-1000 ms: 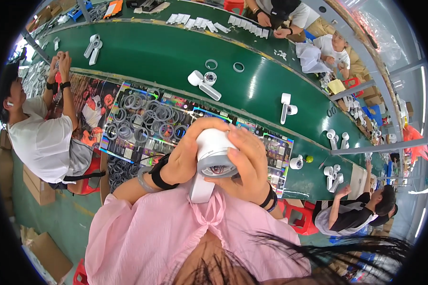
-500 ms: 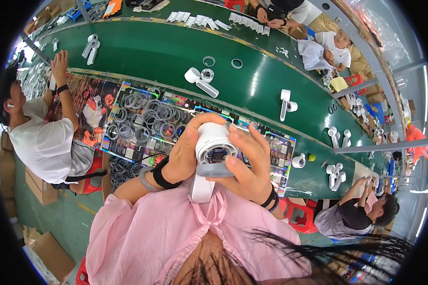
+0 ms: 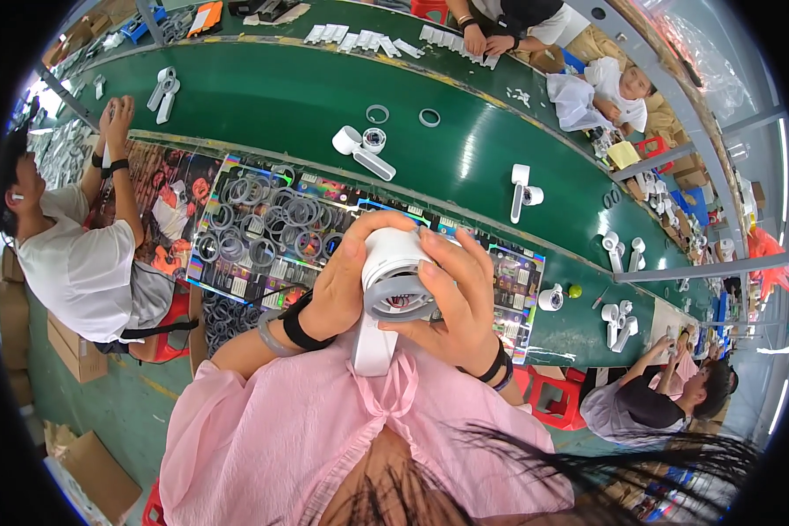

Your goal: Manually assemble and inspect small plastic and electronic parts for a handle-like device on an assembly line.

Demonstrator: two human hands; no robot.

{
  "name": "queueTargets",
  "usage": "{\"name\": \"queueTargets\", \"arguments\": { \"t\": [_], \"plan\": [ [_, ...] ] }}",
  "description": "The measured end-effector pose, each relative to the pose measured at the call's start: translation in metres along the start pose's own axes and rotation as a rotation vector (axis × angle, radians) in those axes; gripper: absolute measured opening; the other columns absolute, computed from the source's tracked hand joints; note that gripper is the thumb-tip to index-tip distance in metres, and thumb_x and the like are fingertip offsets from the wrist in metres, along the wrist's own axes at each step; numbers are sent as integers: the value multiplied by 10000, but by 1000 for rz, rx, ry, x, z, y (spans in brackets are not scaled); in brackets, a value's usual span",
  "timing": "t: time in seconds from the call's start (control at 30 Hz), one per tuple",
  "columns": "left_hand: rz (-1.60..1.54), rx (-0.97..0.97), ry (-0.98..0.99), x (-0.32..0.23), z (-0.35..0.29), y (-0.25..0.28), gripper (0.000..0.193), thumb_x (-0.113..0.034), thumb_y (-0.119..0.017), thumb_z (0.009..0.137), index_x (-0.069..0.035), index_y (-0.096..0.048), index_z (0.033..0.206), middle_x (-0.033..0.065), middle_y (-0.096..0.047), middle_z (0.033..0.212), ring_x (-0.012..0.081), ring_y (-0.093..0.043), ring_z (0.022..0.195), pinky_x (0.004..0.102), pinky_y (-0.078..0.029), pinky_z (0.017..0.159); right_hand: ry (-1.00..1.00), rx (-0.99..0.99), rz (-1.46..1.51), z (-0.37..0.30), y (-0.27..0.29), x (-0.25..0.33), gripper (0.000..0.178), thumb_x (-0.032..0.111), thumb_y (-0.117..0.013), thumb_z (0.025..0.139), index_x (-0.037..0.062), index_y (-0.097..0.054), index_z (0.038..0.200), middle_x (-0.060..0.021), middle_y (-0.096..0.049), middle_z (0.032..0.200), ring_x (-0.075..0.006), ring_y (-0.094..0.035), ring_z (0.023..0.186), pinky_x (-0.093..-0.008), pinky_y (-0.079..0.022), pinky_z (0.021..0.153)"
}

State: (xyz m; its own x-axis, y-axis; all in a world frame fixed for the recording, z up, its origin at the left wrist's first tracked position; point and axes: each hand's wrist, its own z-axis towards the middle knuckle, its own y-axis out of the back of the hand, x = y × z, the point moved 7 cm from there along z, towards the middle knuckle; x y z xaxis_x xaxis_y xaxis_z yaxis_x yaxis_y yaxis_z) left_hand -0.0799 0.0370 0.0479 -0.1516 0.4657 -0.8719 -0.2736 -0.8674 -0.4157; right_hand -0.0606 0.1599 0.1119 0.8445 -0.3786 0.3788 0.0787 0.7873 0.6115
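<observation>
Both hands are raised in front of the chest, bent inward at the wrists and clamped on one object. The left hand (image 3: 337, 285) wraps the left side of a white device (image 3: 390, 248), its fingers curling over the far top. The right hand (image 3: 465, 307) comes from the right, fingertips on a grey ring (image 3: 421, 304) and thumb beneath it. The device sits between the palms, handle (image 3: 373, 351) pointing near, toward the pink top (image 3: 280, 438). The ring lies over its near opening, slightly tilted; whether it is fully seated, I cannot tell.

Beyond, to the left, a pile of rings (image 3: 276, 210) covers part of a printed mat (image 3: 517, 302); hands and device hide the mat's near middle. Farther off, a green belt (image 3: 272, 96) carries more white devices (image 3: 374, 165). A co-worker (image 3: 79, 276) sits at left, another (image 3: 649, 408) at right.
</observation>
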Motion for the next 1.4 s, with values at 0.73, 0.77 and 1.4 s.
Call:
{"name": "queueTargets", "arguments": {
  "t": [0.73,0.77,1.4],
  "plan": [
    [-174,-148,144,16,-12,12,497,-375,-170,1050,-33,-445,1283,75,-565,1095,113,-548,980,256,-450,877,-30,9,-36,0,-14,3,750,358,-840,624,54,-531,1236,-181,-569,1212,-316,-563,1109,-516,-365,1007],
    [-131,-143,130,13,-12,12,494,-370,-169,1050,-33,-443,1284,76,-560,1104,116,-543,989,259,-442,886,-32,5,-27,0,-14,3,752,355,-840,625,47,-528,1235,-181,-571,1209,-318,-567,1102,-517,-371,1002],
    [-7,-71,33,3,-6,4,505,-399,-186,1043,-20,-444,1257,81,-537,1133,127,-517,1019,271,-415,911,-149,70,-2,5,-8,-1,789,395,-806,677,-36,-502,1264,-185,-570,1231,-337,-559,1107,-515,-378,1006]
  ]
}}
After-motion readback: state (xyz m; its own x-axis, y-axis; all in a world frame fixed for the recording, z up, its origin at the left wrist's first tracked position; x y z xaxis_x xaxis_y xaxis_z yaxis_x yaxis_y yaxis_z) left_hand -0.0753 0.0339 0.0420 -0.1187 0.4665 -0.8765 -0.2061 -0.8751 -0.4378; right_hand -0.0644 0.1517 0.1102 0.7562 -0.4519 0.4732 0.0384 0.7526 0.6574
